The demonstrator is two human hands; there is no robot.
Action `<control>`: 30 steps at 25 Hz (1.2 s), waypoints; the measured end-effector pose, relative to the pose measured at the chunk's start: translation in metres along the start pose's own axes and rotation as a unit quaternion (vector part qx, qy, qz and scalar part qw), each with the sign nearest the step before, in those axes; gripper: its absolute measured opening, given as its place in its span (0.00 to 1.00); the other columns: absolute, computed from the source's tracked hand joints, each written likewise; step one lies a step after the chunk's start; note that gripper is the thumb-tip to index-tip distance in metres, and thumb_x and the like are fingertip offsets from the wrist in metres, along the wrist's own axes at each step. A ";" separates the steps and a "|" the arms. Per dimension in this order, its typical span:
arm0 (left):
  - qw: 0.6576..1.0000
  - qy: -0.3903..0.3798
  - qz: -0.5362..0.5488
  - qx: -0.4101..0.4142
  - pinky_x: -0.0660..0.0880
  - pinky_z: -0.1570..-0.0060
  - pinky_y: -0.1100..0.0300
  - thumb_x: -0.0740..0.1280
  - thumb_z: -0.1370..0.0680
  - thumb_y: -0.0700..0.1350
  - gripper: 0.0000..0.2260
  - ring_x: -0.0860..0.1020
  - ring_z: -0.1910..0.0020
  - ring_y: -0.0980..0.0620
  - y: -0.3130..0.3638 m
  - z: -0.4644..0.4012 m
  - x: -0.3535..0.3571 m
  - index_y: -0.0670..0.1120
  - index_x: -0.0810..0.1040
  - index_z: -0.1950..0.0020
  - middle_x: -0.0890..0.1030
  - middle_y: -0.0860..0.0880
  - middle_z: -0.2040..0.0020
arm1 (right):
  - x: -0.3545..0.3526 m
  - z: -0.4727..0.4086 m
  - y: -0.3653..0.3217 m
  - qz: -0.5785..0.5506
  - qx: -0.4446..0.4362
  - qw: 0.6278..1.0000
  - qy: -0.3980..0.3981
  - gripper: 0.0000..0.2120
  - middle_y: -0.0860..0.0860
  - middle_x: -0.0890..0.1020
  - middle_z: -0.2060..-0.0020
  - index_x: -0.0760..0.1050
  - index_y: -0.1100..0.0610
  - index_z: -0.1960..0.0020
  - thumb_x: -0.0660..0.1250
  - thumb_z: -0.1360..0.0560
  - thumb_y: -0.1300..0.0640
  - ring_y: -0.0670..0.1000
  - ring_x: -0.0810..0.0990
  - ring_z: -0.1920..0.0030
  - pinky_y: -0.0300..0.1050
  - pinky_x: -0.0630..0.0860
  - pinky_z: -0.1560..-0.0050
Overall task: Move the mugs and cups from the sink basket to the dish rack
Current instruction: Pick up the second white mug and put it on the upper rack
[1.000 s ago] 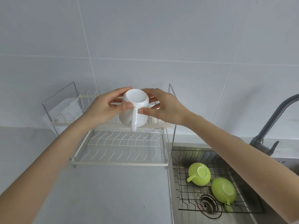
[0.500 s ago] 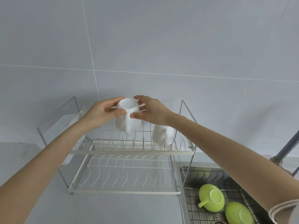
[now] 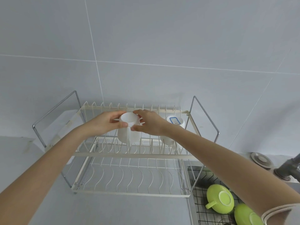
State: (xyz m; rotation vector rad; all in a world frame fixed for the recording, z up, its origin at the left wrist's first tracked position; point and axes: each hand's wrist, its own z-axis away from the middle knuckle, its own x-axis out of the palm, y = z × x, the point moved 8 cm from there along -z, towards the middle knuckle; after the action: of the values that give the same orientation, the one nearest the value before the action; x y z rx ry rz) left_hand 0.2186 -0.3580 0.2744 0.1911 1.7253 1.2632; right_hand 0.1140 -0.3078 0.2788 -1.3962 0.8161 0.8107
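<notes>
While both hands hold it from opposite sides, the white mug (image 3: 129, 128) hangs upside down over the upper tier of the dish rack (image 3: 129, 155), about in the middle of its length, with the open mouth low among the upright prongs. I cannot tell whether the rim already rests on the wires. The left hand (image 3: 105, 125) pinches the base end of the mug with the thumb in front and the fingers curled behind it; the right hand (image 3: 149, 123) does the same from the other side, the thumb near the top of the handle, which faces the camera. The fingers of both hands are pressed on the glazed wall, not spread.

A second white mug (image 3: 174, 127), also inverted and with a label on its base, stands near the right end of the same tier. Two green cups (image 3: 220, 198) lie upside down in the sink basket (image 3: 201, 207), at the lower right, so I judge the task about half done.

The mug seems to be ceramic: stiff, rather heavy for its size, smooth, and probably slippery if it is wet. It can chip against the metal prongs, so it should go down slowly. The wall near the base, as now, is a good hold; the handle is also safe. The green cups look wider and lower, so the small side handle or the foot ring would be the best place to take them.
</notes>
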 end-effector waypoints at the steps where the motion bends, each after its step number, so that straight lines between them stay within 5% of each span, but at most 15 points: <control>1: 1.000 -0.004 0.000 -0.005 0.68 0.58 0.83 0.66 0.26 0.42 0.16 0.74 0.53 0.75 -0.001 0.000 0.000 0.58 0.71 0.43 0.76 0.65 0.49 | 0.001 0.000 0.000 -0.002 0.000 1.000 0.001 0.31 0.59 0.73 0.38 0.61 0.58 0.30 0.68 0.28 0.50 0.57 0.74 0.39 0.52 0.70 0.36; 7: 0.999 -0.013 -0.021 -0.048 0.69 0.57 0.75 0.66 0.25 0.46 0.15 0.75 0.48 0.65 -0.003 0.004 0.001 0.59 0.69 0.42 0.75 0.64 0.47 | 0.002 0.005 -0.003 0.013 -0.005 1.000 -0.006 0.31 0.60 0.71 0.37 0.58 0.58 0.28 0.65 0.26 0.50 0.58 0.71 0.37 0.51 0.69 0.35; 13: 0.991 0.027 -0.112 -0.072 0.64 0.41 0.62 0.63 0.24 0.51 0.24 0.71 0.39 0.54 0.013 0.012 -0.008 0.50 0.61 0.30 0.68 0.50 0.32 | -0.007 0.021 -0.013 0.124 -0.022 0.992 -0.032 0.34 0.59 0.62 0.29 0.47 0.58 0.25 0.61 0.24 0.50 0.58 0.62 0.29 0.50 0.62 0.32; 21: 0.920 0.115 -0.373 -0.002 0.64 0.32 0.52 0.61 0.24 0.51 0.26 0.65 0.30 0.46 0.103 0.039 -0.003 0.46 0.58 0.28 0.62 0.47 0.27 | -0.070 0.088 -0.010 0.257 -0.037 0.965 0.044 0.34 0.55 0.53 0.24 0.47 0.55 0.25 0.59 0.24 0.45 0.55 0.46 0.24 0.53 0.44 0.24; 30: 0.898 0.161 -0.394 0.115 0.59 0.32 0.56 0.59 0.23 0.49 0.24 0.62 0.29 0.48 0.205 0.050 0.101 0.45 0.58 0.28 0.62 0.46 0.27 | -0.116 0.202 0.068 0.234 0.024 0.967 0.102 0.34 0.54 0.51 0.24 0.47 0.53 0.25 0.59 0.24 0.46 0.53 0.45 0.24 0.52 0.43 0.25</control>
State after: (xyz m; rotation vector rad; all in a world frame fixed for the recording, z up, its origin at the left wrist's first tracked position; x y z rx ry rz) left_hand 0.1243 -0.1711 0.3795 -0.5684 1.9294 0.4999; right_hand -0.0003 -0.1054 0.3477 -1.2720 1.3494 1.0046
